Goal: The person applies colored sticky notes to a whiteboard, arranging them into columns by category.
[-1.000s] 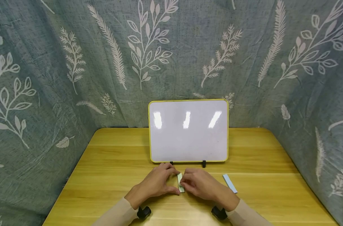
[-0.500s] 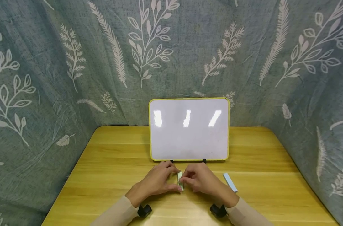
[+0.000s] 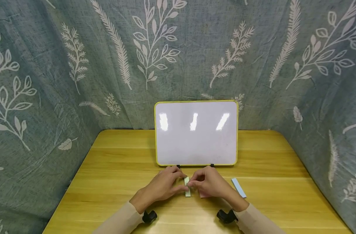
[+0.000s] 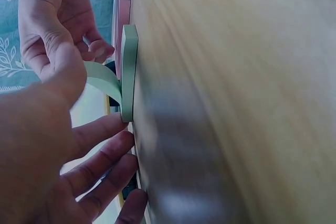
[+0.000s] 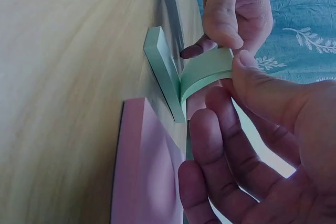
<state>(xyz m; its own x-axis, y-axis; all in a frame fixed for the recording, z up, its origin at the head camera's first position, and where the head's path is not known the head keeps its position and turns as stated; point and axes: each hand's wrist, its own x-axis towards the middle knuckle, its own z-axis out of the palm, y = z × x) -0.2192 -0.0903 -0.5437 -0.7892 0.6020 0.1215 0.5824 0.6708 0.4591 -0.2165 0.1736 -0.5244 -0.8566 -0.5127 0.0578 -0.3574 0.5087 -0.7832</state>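
Note:
A narrow green sticky note pad [image 3: 188, 194] lies on the table between the hands. Its top sheet [image 5: 207, 66] arches away from the pad, attached at one end. My right hand [image 3: 212, 182] pinches the sheet's free end between thumb and finger. At the pad's far end, my left hand [image 3: 163, 184] touches with the index finger, clearly seen in the left wrist view. The left thumb [image 4: 69, 69] is off the pad, beside the lifted sheet; whether it touches the sheet I cannot tell. Partly hidden under my right hand is a pink sticky note pad [image 5: 149, 177].
A narrow light-blue pad [image 3: 239, 188] lies right of my right hand. Behind the hands a yellow-framed whiteboard [image 3: 196, 139] stands on black feet on the wooden table [image 3: 119, 162]. A leaf-patterned grey-green curtain [image 3: 195, 58] encloses the back and sides.
My right hand has drawn the green top sheet up and away from the pad. My left thumb has moved off the pad's near end. More of the pink pad shows.

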